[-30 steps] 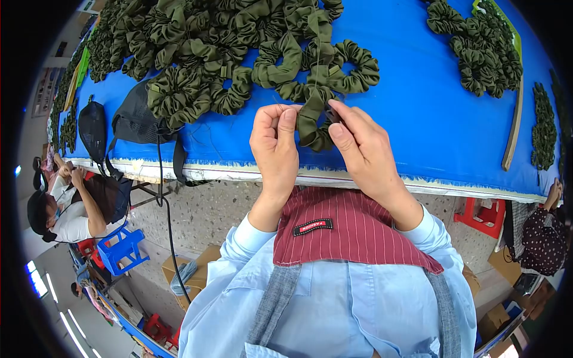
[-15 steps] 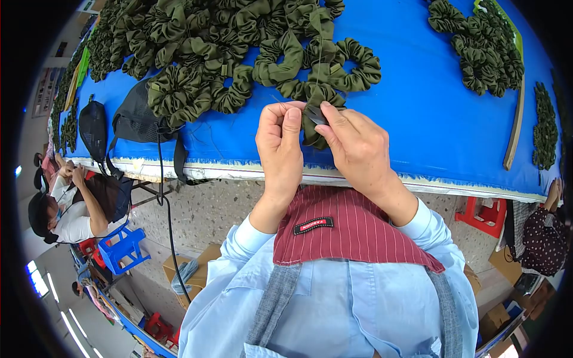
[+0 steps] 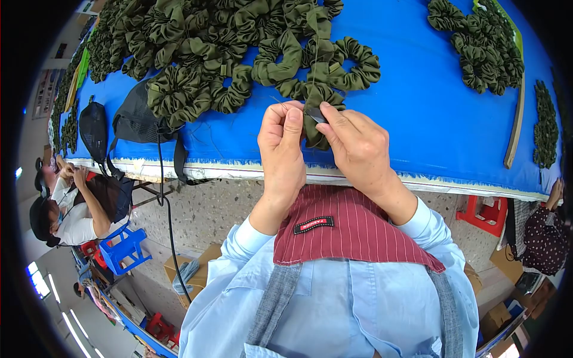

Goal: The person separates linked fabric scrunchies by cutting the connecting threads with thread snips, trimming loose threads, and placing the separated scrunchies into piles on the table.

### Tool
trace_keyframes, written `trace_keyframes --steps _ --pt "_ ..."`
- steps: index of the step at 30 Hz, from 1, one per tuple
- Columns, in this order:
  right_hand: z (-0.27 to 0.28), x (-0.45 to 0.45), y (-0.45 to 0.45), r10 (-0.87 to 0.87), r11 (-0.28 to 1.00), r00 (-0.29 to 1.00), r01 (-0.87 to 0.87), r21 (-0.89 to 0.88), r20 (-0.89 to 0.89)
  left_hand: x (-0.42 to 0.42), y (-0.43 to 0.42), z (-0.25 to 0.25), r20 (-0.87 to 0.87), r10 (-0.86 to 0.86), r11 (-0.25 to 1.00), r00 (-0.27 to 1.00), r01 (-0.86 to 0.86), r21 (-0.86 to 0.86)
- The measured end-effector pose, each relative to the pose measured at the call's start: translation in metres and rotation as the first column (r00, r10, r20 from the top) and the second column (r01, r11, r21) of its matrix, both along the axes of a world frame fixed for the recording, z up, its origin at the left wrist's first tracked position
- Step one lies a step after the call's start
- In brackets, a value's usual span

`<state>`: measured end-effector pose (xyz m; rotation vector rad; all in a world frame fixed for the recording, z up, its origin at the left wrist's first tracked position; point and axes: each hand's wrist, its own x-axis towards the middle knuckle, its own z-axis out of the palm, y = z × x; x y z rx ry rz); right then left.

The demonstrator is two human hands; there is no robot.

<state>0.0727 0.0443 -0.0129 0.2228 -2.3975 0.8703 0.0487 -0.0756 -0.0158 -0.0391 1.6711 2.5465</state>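
At the table's near edge, an olive-green scrunchie [image 3: 322,94] lies between my hands, its lower part hanging toward me. My left hand [image 3: 283,146] is closed in a pinch at the scrunchie's left edge, and thin dark threads stick out by its fingertips. In my right hand [image 3: 362,143], thumb and forefinger grip a small dark metal blade [image 3: 314,113], which lies against the fabric and points toward the left fingertips. The rest of that tool is hidden in the palm. A thin thread runs up from the scrunchie across the pile of scrunchies [image 3: 197,53].
A black mesh bag [image 3: 134,116] and a black cord [image 3: 162,179] are on the left of the blue table [image 3: 412,113]. More scrunchies [image 3: 480,53] lie right, beside a wooden strip [image 3: 514,128]. Co-workers [image 3: 74,206] sit left and right; a red stool [image 3: 486,212] stands below.
Both hands stay almost in place. The left hand has shifted very slightly to the right, and the blade has turned a little between the right fingers.
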Motion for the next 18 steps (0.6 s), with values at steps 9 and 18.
trace_keyframes --steps 9,18 --pt "0.0 0.002 0.005 0.071 0.959 0.991 -0.037 -0.28 0.114 0.0 0.003 0.002 -0.017 0.038 0.989 0.999 -0.035 0.141" --pt "-0.003 0.01 0.01 0.149 0.825 0.978 -0.04 -0.563 0.148 -0.006 0.0 -0.005 -0.324 0.082 0.987 0.943 -0.122 -0.105"
